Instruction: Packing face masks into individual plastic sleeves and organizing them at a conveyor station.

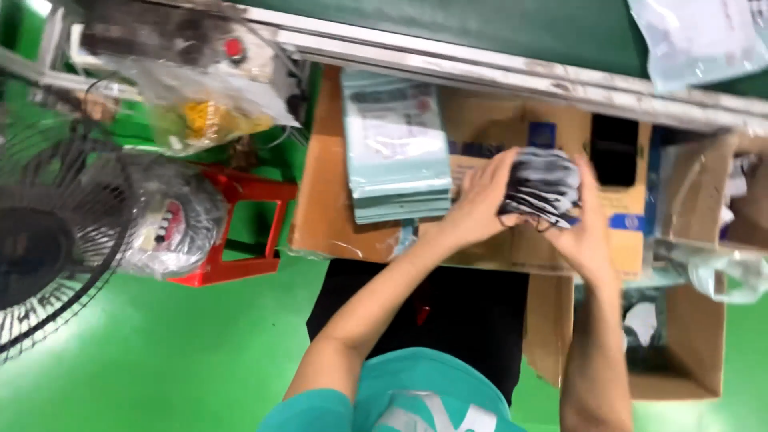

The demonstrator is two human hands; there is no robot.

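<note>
Bright, even overhead light; soft shadows only. Motion blur throughout (worst on the hands). Glare on plastic bags (200,104) top left; slight bending toward frame edges.

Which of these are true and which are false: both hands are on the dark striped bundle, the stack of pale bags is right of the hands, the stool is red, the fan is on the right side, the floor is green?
1. Both hands hold the dark striped bundle. True: the left hand and the right hand clasp it from either side.
2. The stack of pale bags lies right of the hands. False: it lies to their left, on the cardboard.
3. The stool is red. True.
4. The fan stands on the right side. False: it is at the left edge.
5. The floor is green. True.
</note>
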